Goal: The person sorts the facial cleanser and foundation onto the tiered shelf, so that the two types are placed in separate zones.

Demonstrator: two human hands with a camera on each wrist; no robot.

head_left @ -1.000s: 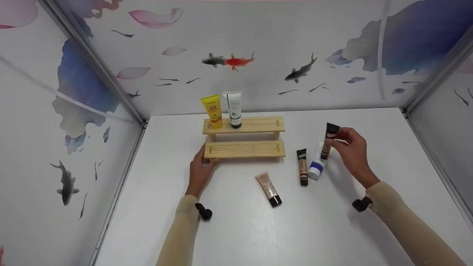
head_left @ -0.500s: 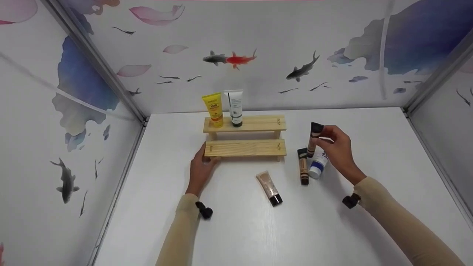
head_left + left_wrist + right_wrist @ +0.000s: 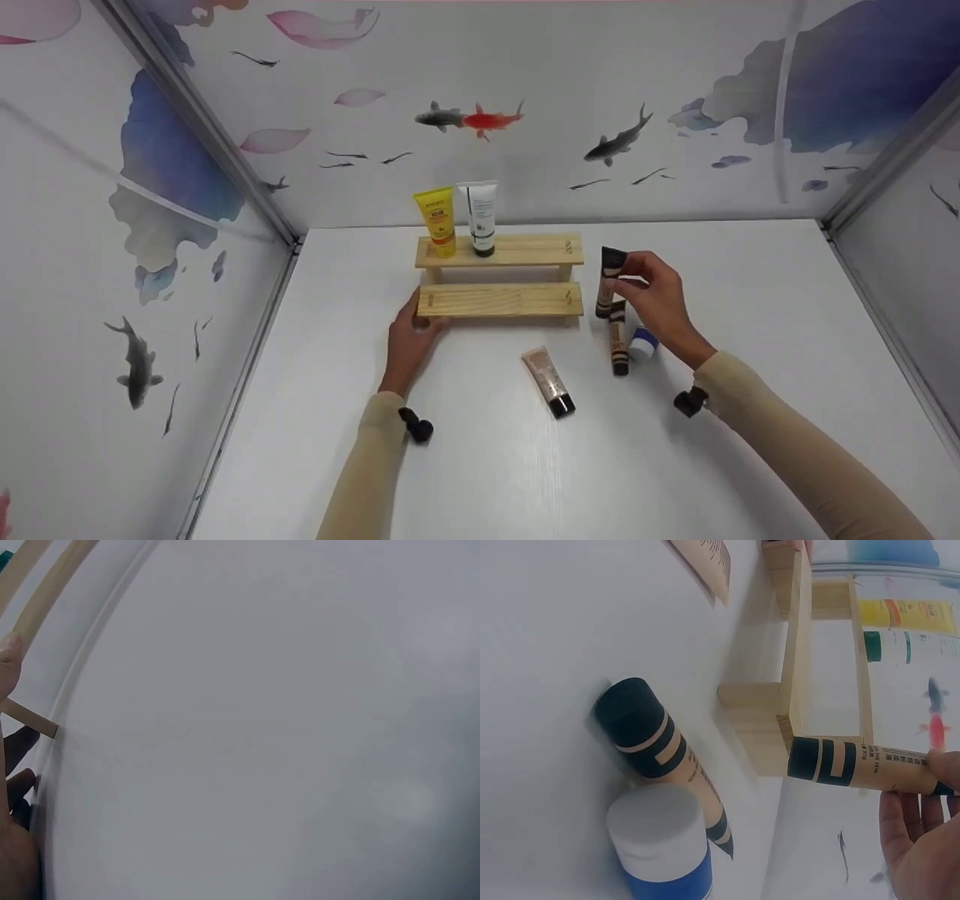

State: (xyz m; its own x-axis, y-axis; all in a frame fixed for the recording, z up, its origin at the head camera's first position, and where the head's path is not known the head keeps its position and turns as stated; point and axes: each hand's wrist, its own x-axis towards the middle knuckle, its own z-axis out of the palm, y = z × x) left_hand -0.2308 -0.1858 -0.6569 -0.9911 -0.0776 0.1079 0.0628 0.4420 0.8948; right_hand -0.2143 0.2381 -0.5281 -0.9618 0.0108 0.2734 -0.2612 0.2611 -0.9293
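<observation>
"Doing what?"
"Clamping the wooden rack (image 3: 501,300) in the left hand (image 3: 409,345); pinching a tan tube (image 3: 604,292) upright (cap (image 3: 802,758) down) in the right hand (image 3: 660,296). Seemingly on the racking step."
"Needing?"
"Probably a steady lift leftward from that hand."

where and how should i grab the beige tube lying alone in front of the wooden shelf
Probably best pinched across the middle of the beige tube, coming from above, thumb and fingers on opposite long edges. It lies on the table with its black cap towards the person, and nothing touches it, so both edges look free.
</observation>
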